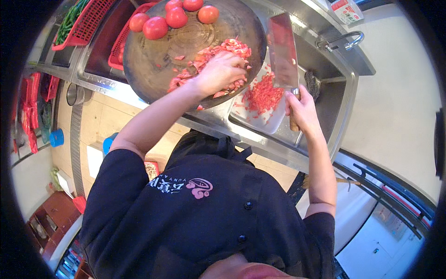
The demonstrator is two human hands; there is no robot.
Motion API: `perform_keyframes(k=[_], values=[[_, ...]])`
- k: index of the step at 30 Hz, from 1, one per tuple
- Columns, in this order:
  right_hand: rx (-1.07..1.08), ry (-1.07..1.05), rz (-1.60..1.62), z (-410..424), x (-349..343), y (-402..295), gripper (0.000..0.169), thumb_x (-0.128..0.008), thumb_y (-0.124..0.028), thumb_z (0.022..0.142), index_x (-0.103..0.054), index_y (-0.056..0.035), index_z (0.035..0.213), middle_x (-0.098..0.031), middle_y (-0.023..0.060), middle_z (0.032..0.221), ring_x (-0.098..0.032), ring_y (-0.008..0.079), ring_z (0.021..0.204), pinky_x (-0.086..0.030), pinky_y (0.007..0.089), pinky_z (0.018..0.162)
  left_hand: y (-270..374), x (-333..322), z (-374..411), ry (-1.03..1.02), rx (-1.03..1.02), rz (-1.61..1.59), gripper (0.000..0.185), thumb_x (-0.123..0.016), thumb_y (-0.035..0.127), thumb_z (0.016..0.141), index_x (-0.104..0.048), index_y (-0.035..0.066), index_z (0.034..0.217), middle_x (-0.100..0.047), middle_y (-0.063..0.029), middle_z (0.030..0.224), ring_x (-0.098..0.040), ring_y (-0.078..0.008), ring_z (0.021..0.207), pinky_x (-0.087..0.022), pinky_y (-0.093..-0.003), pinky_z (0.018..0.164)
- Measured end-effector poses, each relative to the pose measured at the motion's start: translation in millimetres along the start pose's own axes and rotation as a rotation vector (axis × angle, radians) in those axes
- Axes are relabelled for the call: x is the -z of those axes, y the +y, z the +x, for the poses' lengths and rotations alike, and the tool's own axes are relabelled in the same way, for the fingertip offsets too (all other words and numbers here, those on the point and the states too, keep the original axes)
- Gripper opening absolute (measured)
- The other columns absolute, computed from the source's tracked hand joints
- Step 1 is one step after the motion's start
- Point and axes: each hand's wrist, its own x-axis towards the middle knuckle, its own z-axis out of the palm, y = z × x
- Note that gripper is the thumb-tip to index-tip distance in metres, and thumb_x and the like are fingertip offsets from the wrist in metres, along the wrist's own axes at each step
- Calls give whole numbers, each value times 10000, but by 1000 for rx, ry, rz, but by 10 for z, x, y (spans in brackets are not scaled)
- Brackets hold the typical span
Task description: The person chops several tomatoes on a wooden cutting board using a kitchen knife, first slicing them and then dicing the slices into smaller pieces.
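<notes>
My right hand [302, 111] grips the wooden handle of a cleaver [284, 52]. The broad blade, wet with red bits, points away from me above the sink, just right of the round wooden chopping block [153, 66]. On the block's near right part, my left hand [223, 72] rests on a pile of chopped tomato [237, 47], fingers bent down into it. Whether it grasps any pieces is hidden. Several whole tomatoes [155, 28] sit at the block's far left. Beneath the cleaver, a white tray [270, 126] holds finely diced tomato [264, 94].
The block sits over a steel sink [331, 94] with a curved faucet [348, 41] at the far right. A dark scouring pad [312, 85] lies in the basin. Left are a red basket [120, 45] and another red basket [92, 24] of green peppers [71, 22].
</notes>
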Motion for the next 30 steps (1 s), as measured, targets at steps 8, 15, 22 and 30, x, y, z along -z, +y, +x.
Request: perform_keyframes(k=[8, 15, 22, 30], values=[[489, -309, -939, 257, -363, -931, 288, -579, -273, 894, -619, -14, 1013, -672, 229, 801, -662, 403, 775, -525, 478, 739, -329, 1384, -288, -19, 285, 477, 482, -749, 206, 756, -589, 185, 1210, -534, -73, 1264, -506, -269, 1176, -375, -471, 982], [764, -468, -1418, 942, -702, -1291, 342, -585, -391, 907, -655, -59, 867, -661, 192, 711, -662, 382, 720, -534, 480, 672, -443, 899, -979, -30, 330, 572, 160, -628, 222, 842, -569, 89, 907, -613, -61, 860, -607, -249, 924, -435, -399, 903], [555, -560, -1280, 1262, -606, -1060, 350, -564, -420, 910, -694, -96, 934, -687, 168, 768, -676, 359, 758, -548, 471, 716, -469, 991, -776, -116, 343, 504, 178, -603, 274, 885, -568, 102, 909, -629, -94, 897, -615, -264, 955, -354, -497, 1013], [730, -451, -1167, 1084, -617, -693, 274, -621, -298, 881, -627, -65, 1024, -644, 194, 749, -657, 374, 713, -518, 483, 667, -441, 962, -886, -60, 341, 503, 192, -681, 260, 827, -594, 110, 909, -636, -56, 884, -611, -261, 942, -366, -496, 1023]])
